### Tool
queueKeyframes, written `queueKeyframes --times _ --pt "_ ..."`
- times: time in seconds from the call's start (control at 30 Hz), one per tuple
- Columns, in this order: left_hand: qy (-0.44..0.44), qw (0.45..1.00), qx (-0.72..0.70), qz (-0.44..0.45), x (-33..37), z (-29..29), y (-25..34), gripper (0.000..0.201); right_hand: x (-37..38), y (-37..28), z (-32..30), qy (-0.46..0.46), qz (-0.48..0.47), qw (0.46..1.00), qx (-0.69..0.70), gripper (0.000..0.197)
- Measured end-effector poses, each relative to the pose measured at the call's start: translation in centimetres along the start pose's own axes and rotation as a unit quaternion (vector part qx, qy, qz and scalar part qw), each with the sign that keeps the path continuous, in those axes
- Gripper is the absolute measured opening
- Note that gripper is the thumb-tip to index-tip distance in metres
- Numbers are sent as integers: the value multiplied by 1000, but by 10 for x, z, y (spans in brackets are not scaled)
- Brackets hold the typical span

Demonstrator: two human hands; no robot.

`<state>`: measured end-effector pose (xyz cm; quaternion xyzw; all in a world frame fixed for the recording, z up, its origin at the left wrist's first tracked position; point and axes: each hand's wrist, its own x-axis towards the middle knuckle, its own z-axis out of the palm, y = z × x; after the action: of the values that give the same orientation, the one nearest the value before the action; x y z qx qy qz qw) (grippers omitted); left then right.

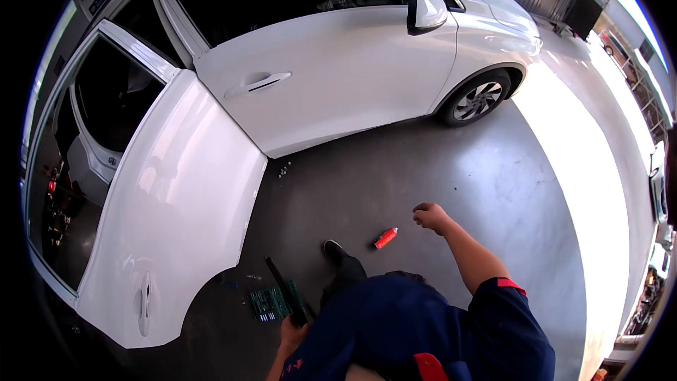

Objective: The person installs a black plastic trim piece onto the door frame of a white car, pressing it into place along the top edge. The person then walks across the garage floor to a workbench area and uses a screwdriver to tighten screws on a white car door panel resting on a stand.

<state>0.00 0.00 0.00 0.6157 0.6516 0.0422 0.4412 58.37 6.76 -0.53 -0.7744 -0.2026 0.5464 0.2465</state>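
My left hand is closed around the lower end of a long, narrow black strip, probably a piece of trim. The strip slants up and leftward, passing over an open green tool case with rows of silver sockets on the floor. Out in front of my body on the right, my right hand hangs in the air with curled fingers, and nothing shows in it. Nearest to that hand is a red can with a pale pointed tip, lying on the floor.
A white car stands ahead, its front door closed. Its rear door swings wide open on my left. Small white bits lie on the grey floor below the door joint. My shoe is beside the can.
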Motion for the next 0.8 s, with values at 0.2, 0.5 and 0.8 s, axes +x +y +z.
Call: queueKeyframes --times 0.2,0.5,0.8 --pt "-14 995 42 90 168 -87 27 48 38 -226 33 13 -258 941 -217 40" --pt "78 992 32 97 245 -153 79 63 113 -558 114 106 -641 751 -117 38" --pt "153 987 51 5 209 -165 128 72 190 -587 156 91 -622 765 -138 43"
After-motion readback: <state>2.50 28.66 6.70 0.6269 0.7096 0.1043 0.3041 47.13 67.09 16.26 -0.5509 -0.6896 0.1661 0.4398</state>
